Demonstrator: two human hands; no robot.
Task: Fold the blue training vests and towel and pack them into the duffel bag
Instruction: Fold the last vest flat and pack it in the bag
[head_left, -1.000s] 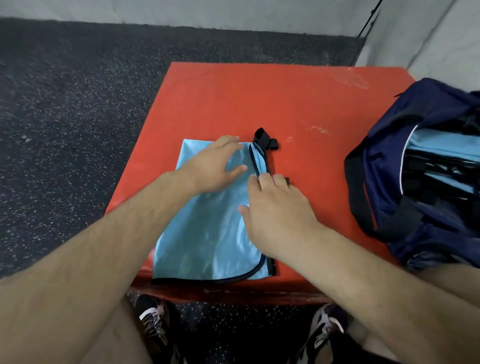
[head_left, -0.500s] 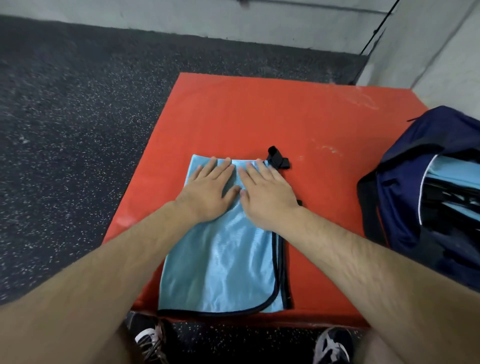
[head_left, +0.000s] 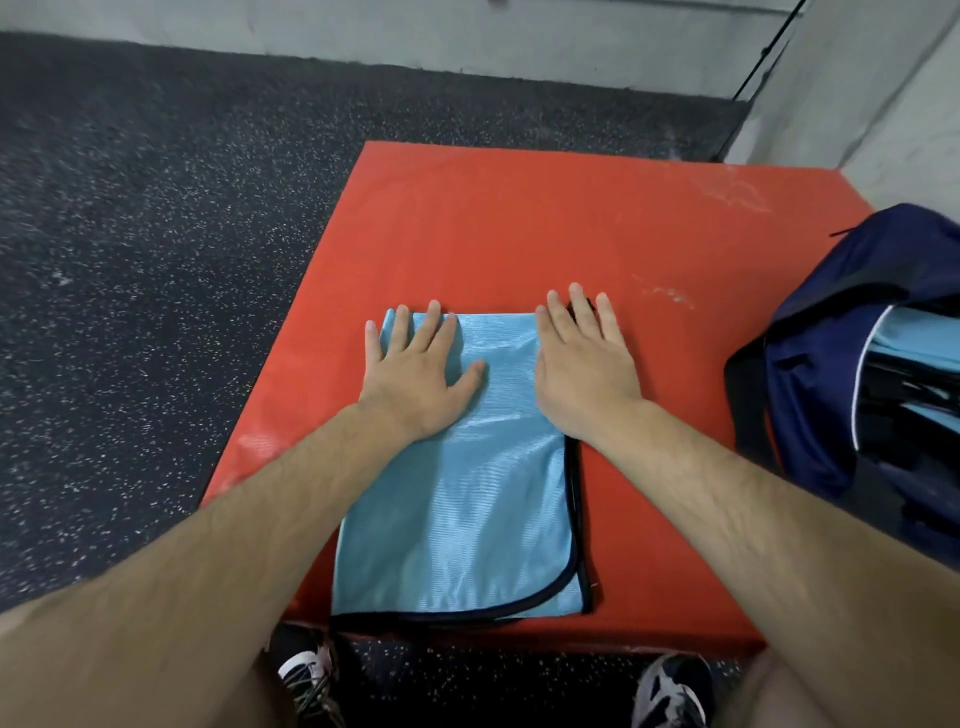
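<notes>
Vest (head_left: 467, 509) is lying lengthwise, far end under flat, spread left grip (head_left: 415, 379) and right grip (head_left: 582, 374). Duffel bag (head_left: 831, 364) is sitting beyond right grip.

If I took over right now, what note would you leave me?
Left hand: flat, pressing the far left corner of the folded blue vest.
Right hand: flat on its far right edge, over the black trim.
Vest lies on the red mat; open duffel bag at right, light blue fabric already inside.
Done: vest folded flat. Left: probably fold again, pack it; towel not in view.
</notes>
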